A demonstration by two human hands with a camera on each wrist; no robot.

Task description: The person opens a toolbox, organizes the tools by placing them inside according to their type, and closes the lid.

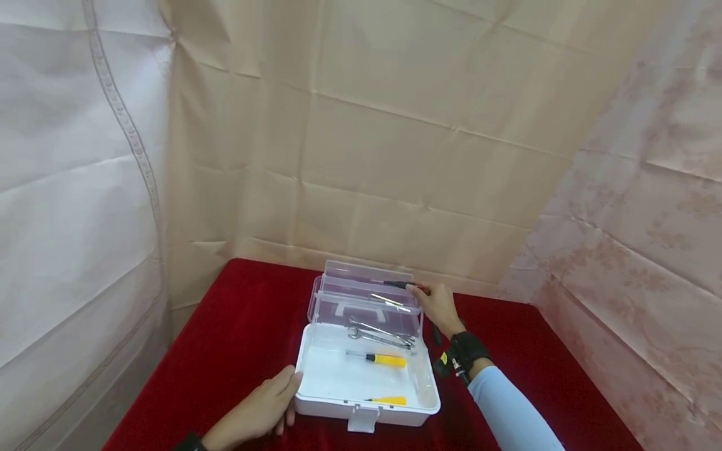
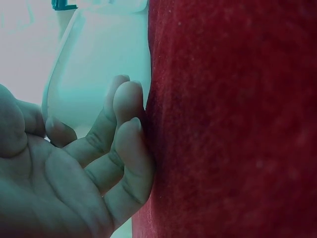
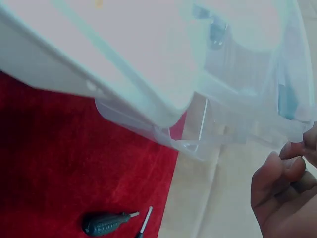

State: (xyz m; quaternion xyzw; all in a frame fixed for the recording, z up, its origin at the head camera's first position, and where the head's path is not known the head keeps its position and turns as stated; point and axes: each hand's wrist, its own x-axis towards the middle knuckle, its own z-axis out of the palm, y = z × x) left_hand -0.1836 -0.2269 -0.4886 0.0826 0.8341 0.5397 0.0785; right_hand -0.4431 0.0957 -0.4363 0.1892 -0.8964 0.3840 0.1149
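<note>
A white toolbox (image 1: 333, 376) stands open, its clear stepped trays (image 1: 344, 287) raised at the back. My right hand (image 1: 442, 308) pinches a black-and-red screwdriver (image 1: 397, 284) at the right end of the top tray, its shaft pointing left. In the right wrist view those fingertips (image 3: 292, 151) are right at the tray's edge. My left hand (image 1: 267, 401) holds the box's front left corner, with bent fingers (image 2: 133, 153) against the outer wall. Inside lie two wrenches (image 1: 379, 338), a larger yellow screwdriver (image 1: 389, 360) and a smaller yellow one (image 1: 389, 400).
Thin brass-coloured pieces (image 1: 386, 300) lie in a lower tray. A dark-handled screwdriver (image 3: 106, 223) and a thinner one (image 3: 146, 218) lie on the red cloth (image 1: 225, 338) right of the box. The front latch (image 1: 363, 418) hangs down. Draped curtains (image 1: 366, 156) enclose the table.
</note>
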